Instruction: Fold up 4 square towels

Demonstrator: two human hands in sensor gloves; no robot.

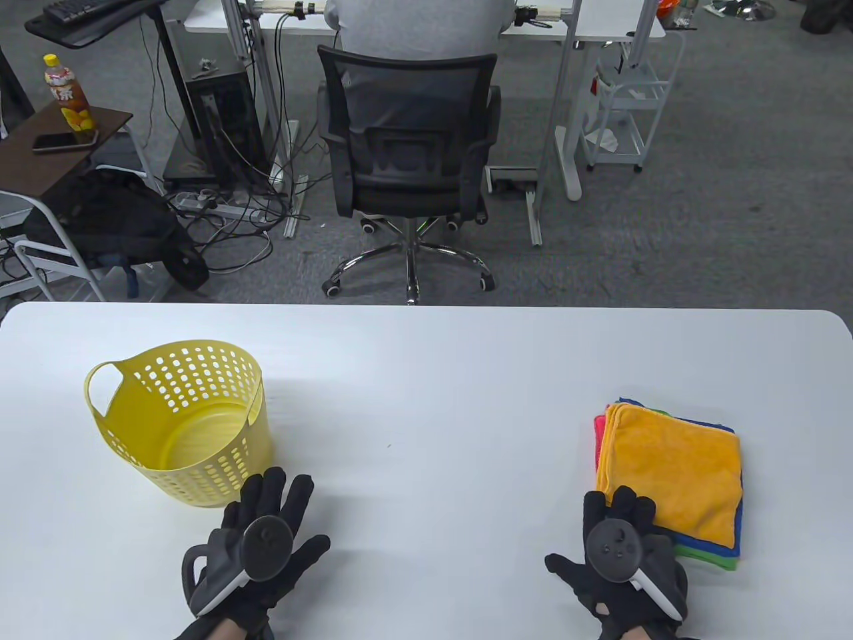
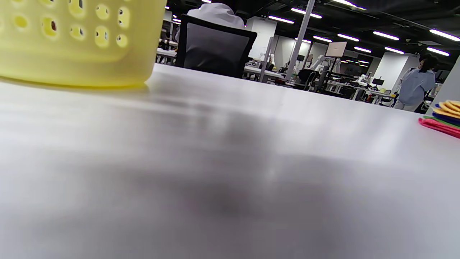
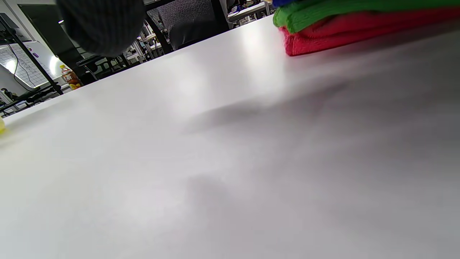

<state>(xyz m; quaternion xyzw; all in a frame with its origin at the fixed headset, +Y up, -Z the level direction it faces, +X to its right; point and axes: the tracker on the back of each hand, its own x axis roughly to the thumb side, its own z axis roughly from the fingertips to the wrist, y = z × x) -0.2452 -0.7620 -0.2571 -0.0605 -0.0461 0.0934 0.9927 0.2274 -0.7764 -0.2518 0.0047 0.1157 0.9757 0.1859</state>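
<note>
On the right side of the white table (image 1: 426, 373), near its front edge, lies a stack of four towels (image 1: 673, 477): an orange one on top, then blue and green edges, and a pink one at the bottom, which shows at the left side of the pile. They look already folded into squares, or at least neatly stacked, so I judge that the task is either at its very start or at its end; the pictures alone do not decide it. The yellow basket (image 1: 183, 430) stands on the left side, and nothing is seen inside it. If the folding is still to begin, a good way is to take only the top orange towel by two corners, so that the lower towels do not slide, then to carry it to the free middle of the table, spread it flat, and bring edge to edge before pressing the crease. The right hand (image 1: 623, 560) rests flat near the front edge, palm down, with the fingers spread; its fingertips are just beside the near corner of the stack, perhaps touching it, but I cannot tell for sure. It holds nothing. The left hand (image 1: 256, 543) also lies flat and spread, close to the basket's base, and holds nothing. In the right wrist view one dark gloved fingertip hangs at the top, with the pink and green towel edges beyond it.
</note>
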